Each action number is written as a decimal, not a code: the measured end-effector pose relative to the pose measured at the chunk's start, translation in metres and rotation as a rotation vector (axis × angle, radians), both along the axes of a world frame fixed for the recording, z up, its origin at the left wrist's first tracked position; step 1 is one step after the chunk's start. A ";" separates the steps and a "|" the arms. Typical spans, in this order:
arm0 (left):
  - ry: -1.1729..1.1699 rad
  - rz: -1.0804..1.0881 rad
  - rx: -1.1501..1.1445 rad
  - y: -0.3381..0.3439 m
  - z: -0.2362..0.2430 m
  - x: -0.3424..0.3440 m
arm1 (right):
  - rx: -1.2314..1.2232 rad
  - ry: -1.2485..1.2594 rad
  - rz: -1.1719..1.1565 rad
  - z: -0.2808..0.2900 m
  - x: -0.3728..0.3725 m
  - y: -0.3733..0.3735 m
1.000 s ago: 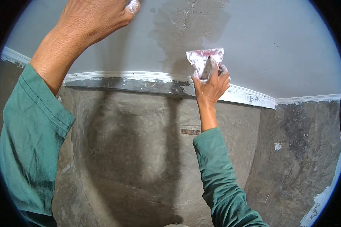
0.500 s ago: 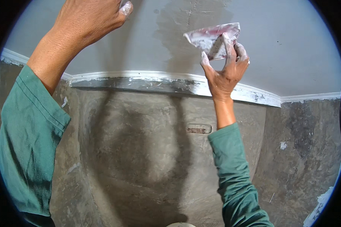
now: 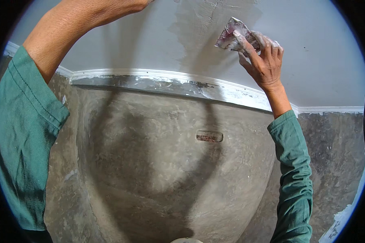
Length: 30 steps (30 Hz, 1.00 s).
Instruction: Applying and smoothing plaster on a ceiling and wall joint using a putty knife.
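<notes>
My right hand (image 3: 268, 62) is raised near the grey ceiling surface (image 3: 312, 69), its fingers closed round a thin, bent flat piece (image 3: 231, 34) smeared white and pinkish; its exact kind I cannot make out. White paste coats the fingers and thumb. Left of and above the flat piece is a darker, wet-looking patch (image 3: 209, 18) with rough ridges. At the top left my left hand (image 3: 129, 5) is mostly cut off by the frame, so its fingers and anything in them are hidden.
A white moulding (image 3: 150, 73) runs along the ceiling's edge, above a patchy white-and-grey ledge (image 3: 170, 86). Below stands a bare grey plastered wall (image 3: 158, 170) with a small rectangular recess (image 3: 209, 136). A pale rounded object (image 3: 186, 240) shows at the bottom edge.
My right hand has shifted right with the flat piece, which is now turned to another angle. My left hand has risen further out of frame. The view has shifted slightly.
</notes>
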<state>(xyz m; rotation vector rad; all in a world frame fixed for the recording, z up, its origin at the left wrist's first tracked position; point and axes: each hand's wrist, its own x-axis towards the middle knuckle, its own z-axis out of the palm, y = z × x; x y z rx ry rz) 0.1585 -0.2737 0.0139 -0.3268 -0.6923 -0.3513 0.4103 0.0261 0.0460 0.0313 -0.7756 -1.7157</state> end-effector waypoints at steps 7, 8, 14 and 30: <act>0.011 -0.001 -0.002 0.001 0.000 -0.001 | -0.008 0.046 -0.073 0.007 0.005 -0.004; 0.013 -0.005 -0.004 0.002 -0.001 0.000 | 0.002 0.059 -0.094 0.007 0.008 -0.002; -0.009 -0.046 -0.036 0.001 -0.003 0.002 | -0.007 0.135 -0.157 -0.001 0.044 0.016; -0.018 0.029 -0.008 -0.004 0.001 -0.001 | 0.015 0.174 0.537 -0.014 -0.051 -0.049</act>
